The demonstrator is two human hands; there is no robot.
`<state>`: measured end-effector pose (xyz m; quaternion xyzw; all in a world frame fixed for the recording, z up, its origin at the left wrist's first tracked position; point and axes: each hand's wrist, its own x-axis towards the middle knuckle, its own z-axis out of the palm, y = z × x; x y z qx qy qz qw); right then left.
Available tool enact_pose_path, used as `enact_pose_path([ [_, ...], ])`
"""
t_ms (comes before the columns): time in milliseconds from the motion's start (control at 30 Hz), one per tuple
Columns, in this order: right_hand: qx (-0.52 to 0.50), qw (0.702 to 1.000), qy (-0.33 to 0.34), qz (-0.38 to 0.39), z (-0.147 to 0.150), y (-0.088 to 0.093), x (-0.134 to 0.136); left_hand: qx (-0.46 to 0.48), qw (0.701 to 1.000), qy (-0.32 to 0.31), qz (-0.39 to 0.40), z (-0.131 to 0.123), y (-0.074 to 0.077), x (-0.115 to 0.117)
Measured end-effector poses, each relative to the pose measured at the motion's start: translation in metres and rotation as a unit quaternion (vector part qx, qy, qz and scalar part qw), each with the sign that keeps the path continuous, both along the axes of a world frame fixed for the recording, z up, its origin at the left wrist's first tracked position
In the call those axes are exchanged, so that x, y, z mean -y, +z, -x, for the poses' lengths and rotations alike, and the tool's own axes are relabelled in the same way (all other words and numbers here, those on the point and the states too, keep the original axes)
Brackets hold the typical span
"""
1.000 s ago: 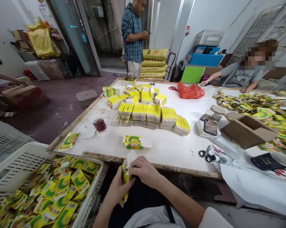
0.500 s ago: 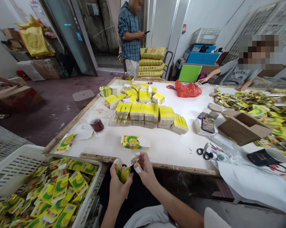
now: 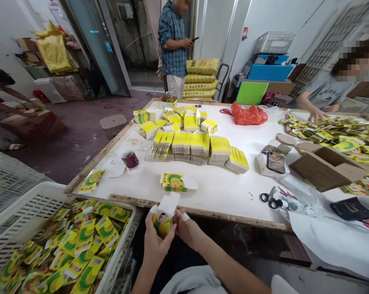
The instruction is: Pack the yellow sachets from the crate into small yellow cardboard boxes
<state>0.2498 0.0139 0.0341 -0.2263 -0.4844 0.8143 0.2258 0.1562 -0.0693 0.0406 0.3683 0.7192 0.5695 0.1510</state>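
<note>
My left hand [image 3: 154, 243] is closed around a small yellow and green packet [image 3: 163, 218] with a white flap standing up at its top. My right hand [image 3: 187, 228] pinches the same packet from the right, a white bandage on one fingertip. Both hands hover just below the near edge of the white table [image 3: 215, 190]. A short stack of the same packets [image 3: 174, 182] lies on the table just beyond my hands. A white crate [image 3: 117, 261] at my left is heaped with loose packets.
Rows of bundled yellow packets [image 3: 199, 145] stand mid-table, with a maroon cup [image 3: 131, 159], scissors [image 3: 268, 198], a phone [image 3: 275, 162], a cardboard box [image 3: 325, 167] and a red bag [image 3: 248, 115]. A person at the right sorts packets; another stands at the far end.
My hands rose from my lap toward the table edge, and the packet's white flap has been opened upward. The person at the right leaned over the pile of packets.
</note>
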Motion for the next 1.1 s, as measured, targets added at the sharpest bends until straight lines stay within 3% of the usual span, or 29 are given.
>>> enact_pose_path([
  [67, -0.037, 0.999, -0.012, 0.032, -0.002, 0.005, -0.007, 0.006, 1.0, -0.019, 0.015, 0.001, 0.005, -0.004],
  [133, -0.032, 0.997, -0.003, 0.065, -0.003, 0.012, -0.013, 0.005, 0.995, -0.089, 0.038, -0.001, 0.009, -0.006],
  [200, 0.001, 0.998, 0.022, 0.062, -0.003, 0.018, -0.017, 0.009, 0.986, -0.153, 0.062, -0.006, 0.011, -0.006],
  [267, 0.028, 0.997, 0.066, 0.04, -0.004, 0.021, -0.02, 0.01, 0.981, -0.176, 0.084, -0.009, 0.014, -0.005],
  [367, 0.059, 0.992, 0.105, -0.047, -0.007, 0.022, -0.018, -0.002, 0.977, -0.174, 0.125, -0.007, 0.018, 0.001],
  [467, 0.097, 0.97, 0.108, -0.195, -0.013, 0.019, -0.01, 0.013, 0.97, -0.193, 0.149, -0.002, 0.018, 0.004],
  [600, 0.109, 0.935, 0.077, -0.33, -0.015, 0.012, -0.002, -0.058, 0.973, -0.187, 0.126, 0.0, 0.006, 0.001],
  [767, 0.121, 0.944, -0.059, -0.3, -0.014, -0.003, -0.023, -0.153, 0.979, -0.055, 0.127, 0.006, -0.01, 0.003],
  [833, 0.104, 0.935, -0.076, -0.329, -0.017, -0.003, -0.032, -0.12, 0.981, -0.079, 0.128, 0.012, -0.01, 0.007],
  [967, 0.063, 0.894, 0.012, -0.444, -0.026, 0.01, -0.038, -0.043, 0.983, -0.135, 0.119, 0.021, -0.002, 0.014],
  [1033, 0.06, 0.901, 0.026, -0.428, -0.026, 0.015, -0.04, -0.054, 0.982, -0.133, 0.123, 0.022, 0.003, 0.014],
  [1100, 0.062, 0.93, -0.003, -0.363, -0.022, 0.015, -0.044, -0.094, 0.98, -0.129, 0.119, 0.022, 0.008, 0.011],
])
